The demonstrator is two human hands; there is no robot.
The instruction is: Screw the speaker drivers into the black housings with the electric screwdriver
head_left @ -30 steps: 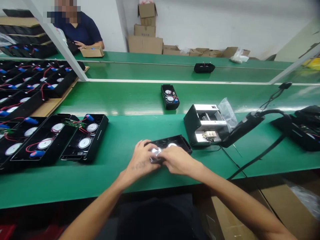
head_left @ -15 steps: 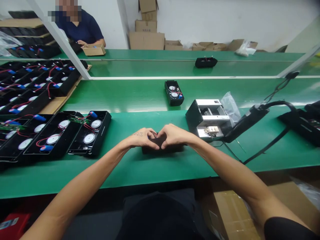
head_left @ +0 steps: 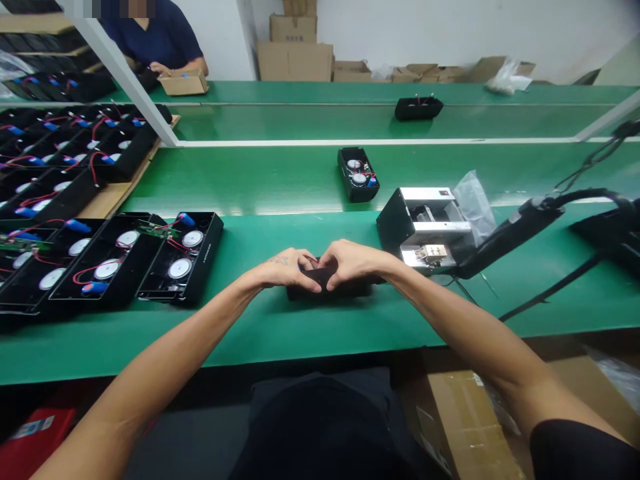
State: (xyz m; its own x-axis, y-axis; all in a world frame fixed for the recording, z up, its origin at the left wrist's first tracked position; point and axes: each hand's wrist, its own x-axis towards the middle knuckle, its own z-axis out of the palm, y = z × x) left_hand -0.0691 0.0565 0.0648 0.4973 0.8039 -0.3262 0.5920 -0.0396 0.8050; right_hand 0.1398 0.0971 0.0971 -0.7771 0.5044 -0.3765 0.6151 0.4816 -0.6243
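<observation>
In the head view a black speaker housing lies lengthwise on the green bench in front of me. My left hand grips it from the left, thumb along the near wall and fingers curled over the inside. From the right my right hand holds it the same way, its thumb tip close to the left thumb. Both hands cover most of the housing's inside, so what the fingers touch there is hidden. Just beyond my right hand stands a black-and-silver machine with a small metal block on its base.
Open speaker housings with round drivers and blue connectors crowd the left. Another housing rests farther back on the green surface. A black cylindrical tool with a cable slants at right. Across the bench a person handles a carton.
The view has tilted down slightly, shifting the scene up. Both hands stay on the housing, their thumbs and fingers only slightly shifted.
</observation>
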